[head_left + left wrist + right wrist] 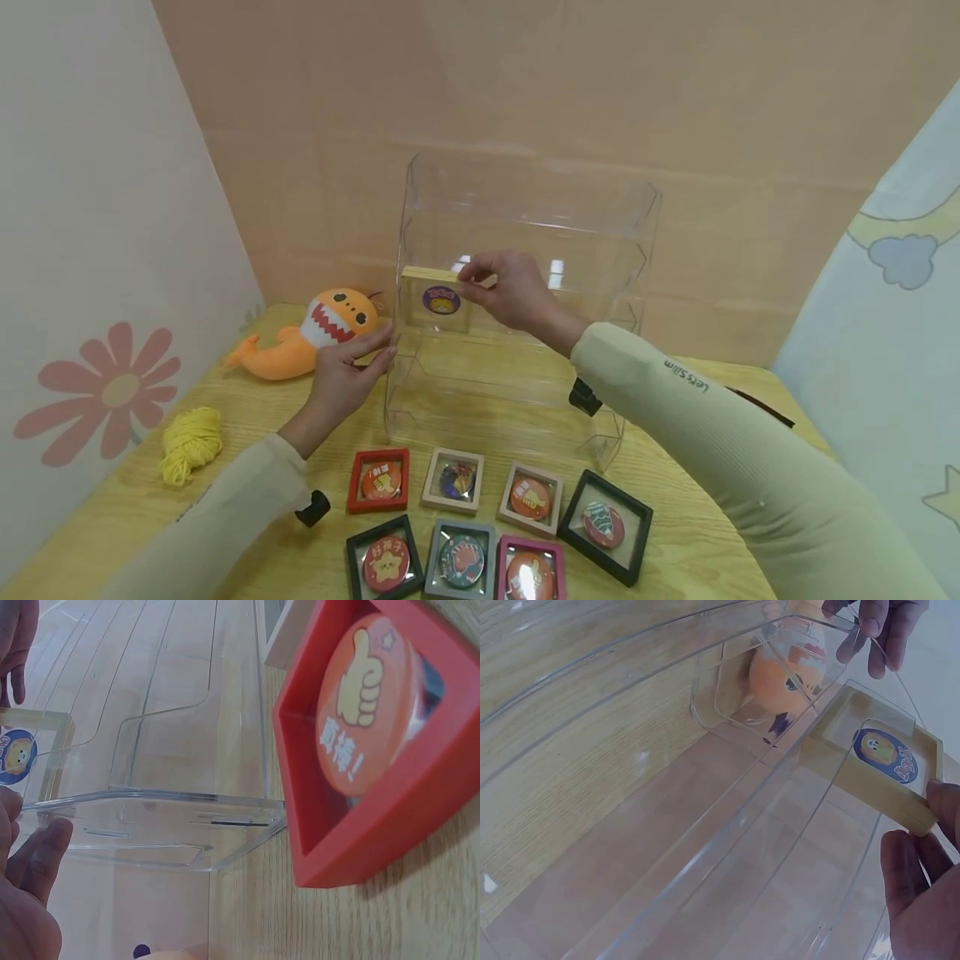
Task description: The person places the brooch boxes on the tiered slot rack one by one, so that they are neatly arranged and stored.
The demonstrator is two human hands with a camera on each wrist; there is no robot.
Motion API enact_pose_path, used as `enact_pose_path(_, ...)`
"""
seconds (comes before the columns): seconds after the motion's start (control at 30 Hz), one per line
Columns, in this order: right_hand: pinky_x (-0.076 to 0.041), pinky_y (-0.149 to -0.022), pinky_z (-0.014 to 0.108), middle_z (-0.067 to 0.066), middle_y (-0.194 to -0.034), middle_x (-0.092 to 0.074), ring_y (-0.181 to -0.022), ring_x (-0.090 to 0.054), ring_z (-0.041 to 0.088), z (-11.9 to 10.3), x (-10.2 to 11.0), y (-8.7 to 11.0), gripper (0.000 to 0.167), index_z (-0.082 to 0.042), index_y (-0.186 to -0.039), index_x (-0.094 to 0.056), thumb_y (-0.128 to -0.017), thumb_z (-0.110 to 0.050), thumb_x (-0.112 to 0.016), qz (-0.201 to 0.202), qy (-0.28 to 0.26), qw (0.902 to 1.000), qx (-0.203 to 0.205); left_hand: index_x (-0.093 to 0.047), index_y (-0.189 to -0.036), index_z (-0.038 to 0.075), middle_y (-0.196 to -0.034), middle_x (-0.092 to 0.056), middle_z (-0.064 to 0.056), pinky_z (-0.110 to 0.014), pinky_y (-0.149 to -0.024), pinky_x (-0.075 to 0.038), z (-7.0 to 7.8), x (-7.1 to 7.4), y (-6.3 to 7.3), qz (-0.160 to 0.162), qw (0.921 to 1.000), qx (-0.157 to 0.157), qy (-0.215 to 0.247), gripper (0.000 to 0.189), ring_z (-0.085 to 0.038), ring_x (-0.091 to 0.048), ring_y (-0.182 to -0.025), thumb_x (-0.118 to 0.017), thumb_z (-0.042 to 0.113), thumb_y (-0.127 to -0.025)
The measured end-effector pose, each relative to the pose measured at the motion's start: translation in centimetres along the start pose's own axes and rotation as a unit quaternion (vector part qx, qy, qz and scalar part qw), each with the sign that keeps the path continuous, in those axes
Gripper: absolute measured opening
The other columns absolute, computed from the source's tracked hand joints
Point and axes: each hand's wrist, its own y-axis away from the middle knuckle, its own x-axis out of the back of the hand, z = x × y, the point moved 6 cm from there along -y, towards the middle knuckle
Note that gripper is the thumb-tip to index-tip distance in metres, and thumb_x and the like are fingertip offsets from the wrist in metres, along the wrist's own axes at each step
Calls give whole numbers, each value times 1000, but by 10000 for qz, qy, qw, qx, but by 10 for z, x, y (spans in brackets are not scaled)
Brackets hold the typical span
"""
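My right hand pinches one upper corner of a yellow display frame between thumb and fingers. Inside the frame shows a round purple badge with a yellow bear. The frame stands upright at the left end of a tier of a clear acrylic display rack, partly behind the tier's front lip in the right wrist view. At the rack's left side, my left hand holds the edge of the side panel, thumb and fingers on either side of it.
Several framed badges lie before the rack, among them a red frame, a black frame and a pink frame. An orange shark plush and yellow yarn lie left. Walls stand close behind and on both sides.
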Motion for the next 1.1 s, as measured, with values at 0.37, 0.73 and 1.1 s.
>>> enact_pose_path(0.37,-56,-71,22,5,-109,-68,-98,-61,20,1,16,5,17,-5,-98,-73,-84,-15,-75,224,255,9994,-16,-64,-116,-6,-106,-65,-19,-24,-57,-56,3,-5,-2,-26,9997,-235,107,34,-34,-66,-86,-67,-11,-82)
enact_pose_path(0.73,-57,-67,28,14,-114,-64,-93,-63,26,-16,33,37,19,-3,-97,-73,-83,-15,-76,196,550,9945,868,-60,-111,-17,-104,-63,-29,-26,-58,-57,36,-1,-4,-195,9997,-106,65,31,-41,-64,-84,-63,-19,-80)
enact_pose_path(1.1,-54,-60,31,10,-108,-67,-84,-63,20,-33,50,116,12,-6,-91,-72,-82,-15,-75,835,749,9686,2217,-61,-109,-17,-104,-63,-28,-24,-58,-57,39,4,-2,-130,9997,-168,-76,30,-24,-66,-88,-65,-19,-79)
